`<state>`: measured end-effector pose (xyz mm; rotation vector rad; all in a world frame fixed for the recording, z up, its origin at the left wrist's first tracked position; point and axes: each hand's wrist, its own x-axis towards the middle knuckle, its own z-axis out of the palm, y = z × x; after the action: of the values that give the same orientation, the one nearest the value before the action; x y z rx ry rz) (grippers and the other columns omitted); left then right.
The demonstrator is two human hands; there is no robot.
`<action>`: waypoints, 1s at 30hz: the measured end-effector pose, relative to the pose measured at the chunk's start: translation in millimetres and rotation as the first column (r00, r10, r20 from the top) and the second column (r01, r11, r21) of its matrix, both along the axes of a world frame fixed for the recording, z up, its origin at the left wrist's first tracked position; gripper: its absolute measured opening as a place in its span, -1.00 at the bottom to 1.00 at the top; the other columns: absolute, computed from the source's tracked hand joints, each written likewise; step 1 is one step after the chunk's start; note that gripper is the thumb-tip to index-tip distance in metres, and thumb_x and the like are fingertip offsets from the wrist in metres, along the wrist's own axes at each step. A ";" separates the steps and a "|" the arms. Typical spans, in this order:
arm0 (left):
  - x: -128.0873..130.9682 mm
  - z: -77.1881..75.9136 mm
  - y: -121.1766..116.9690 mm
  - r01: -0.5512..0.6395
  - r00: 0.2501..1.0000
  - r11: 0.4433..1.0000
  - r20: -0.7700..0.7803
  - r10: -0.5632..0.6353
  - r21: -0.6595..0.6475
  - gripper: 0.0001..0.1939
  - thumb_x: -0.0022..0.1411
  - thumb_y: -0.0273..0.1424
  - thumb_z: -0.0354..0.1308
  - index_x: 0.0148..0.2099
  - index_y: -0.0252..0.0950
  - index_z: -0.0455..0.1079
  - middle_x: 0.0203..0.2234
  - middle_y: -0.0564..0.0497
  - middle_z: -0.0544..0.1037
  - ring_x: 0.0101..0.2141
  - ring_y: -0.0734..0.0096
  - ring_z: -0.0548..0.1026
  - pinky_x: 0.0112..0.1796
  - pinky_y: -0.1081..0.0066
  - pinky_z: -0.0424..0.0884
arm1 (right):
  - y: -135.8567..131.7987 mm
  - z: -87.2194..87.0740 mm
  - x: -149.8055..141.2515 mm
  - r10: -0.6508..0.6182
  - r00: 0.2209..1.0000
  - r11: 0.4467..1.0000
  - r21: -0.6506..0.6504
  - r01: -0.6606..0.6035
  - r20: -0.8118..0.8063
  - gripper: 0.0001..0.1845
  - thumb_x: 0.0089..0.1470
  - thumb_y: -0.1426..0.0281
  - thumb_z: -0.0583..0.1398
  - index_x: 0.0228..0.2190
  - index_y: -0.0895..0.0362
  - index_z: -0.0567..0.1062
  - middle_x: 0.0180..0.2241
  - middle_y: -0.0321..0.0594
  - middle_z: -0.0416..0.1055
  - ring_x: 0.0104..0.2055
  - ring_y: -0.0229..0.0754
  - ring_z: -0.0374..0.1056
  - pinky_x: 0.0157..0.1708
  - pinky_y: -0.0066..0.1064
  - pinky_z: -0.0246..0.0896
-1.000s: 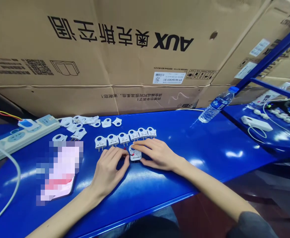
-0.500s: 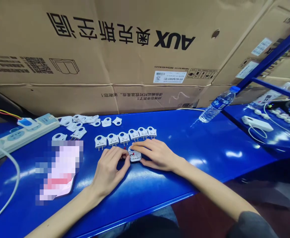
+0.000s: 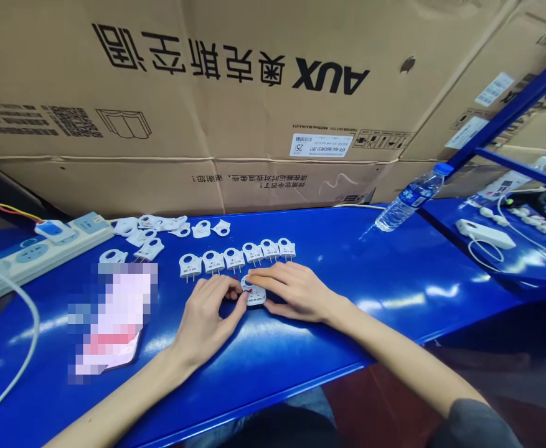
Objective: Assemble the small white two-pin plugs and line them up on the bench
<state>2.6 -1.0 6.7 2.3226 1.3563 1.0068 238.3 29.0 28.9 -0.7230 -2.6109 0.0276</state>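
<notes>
White ring-topped plug [image 3: 256, 298] is held on the blue worktop [image 3: 319, 351] by the right hand [image 3: 303, 291]; left hand [image 3: 210, 311] is narrowed at its left edge, contents can't be told. Probably light, stiff, slick plastic; best pinched by its sides.

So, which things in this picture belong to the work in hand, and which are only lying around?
Apparently in the work:
white ring-topped plastic plug between left hand and right hand
row of six white ring-topped plastic plugs
scattered white plastic ringed parts

Apparently just around:
clear plastic blue-capped bottle
long white plastic power strip
printed brown cardboard boxes
</notes>
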 end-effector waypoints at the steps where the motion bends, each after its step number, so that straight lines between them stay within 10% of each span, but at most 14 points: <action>1: -0.1 -0.3 0.3 -0.008 1.000 1.000 0.013 0.008 -0.015 -0.84 0.43 -0.30 0.09 -0.21 -0.24 0.38 -0.40 0.08 0.52 -0.35 0.38 0.47 -0.23 0.29 0.31 | 0.0 -0.4 0.0 0.001 1.000 1.000 0.005 -0.001 -0.002 -0.56 0.34 0.36 0.12 0.21 0.15 0.39 0.21 -0.14 0.46 0.01 -0.11 0.46 -0.11 -0.29 0.36; 14: 5.7 12.9 0.5 -0.040 0.987 0.960 0.140 0.082 -0.276 -0.81 0.30 -0.19 0.15 -0.25 -0.20 0.42 -0.49 0.13 0.49 -0.42 0.39 0.45 -0.27 0.33 0.36 | 0.2 -4.0 -1.8 0.034 0.999 0.994 0.106 -0.029 -0.040 -0.59 0.33 0.39 0.12 0.17 0.15 0.43 0.17 -0.18 0.50 -0.12 -0.17 0.47 -0.22 -0.33 0.34; 30: 0.9 -0.3 -1.2 0.015 0.999 1.000 -0.036 -0.015 -0.022 -0.83 0.43 -0.30 0.09 -0.06 -0.23 0.44 -0.38 0.05 0.53 -0.34 0.34 0.47 -0.23 0.29 0.34 | 36.8 10.9 50.0 -0.223 0.965 0.971 -0.119 0.208 -0.135 -0.41 0.28 0.33 0.19 0.30 0.00 0.29 0.25 -0.14 0.40 0.21 0.00 0.37 0.21 -0.05 0.31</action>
<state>3.5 -2.3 6.4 2.3425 1.3542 0.9455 288.2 65.7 39.8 -0.9997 -2.3914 0.1470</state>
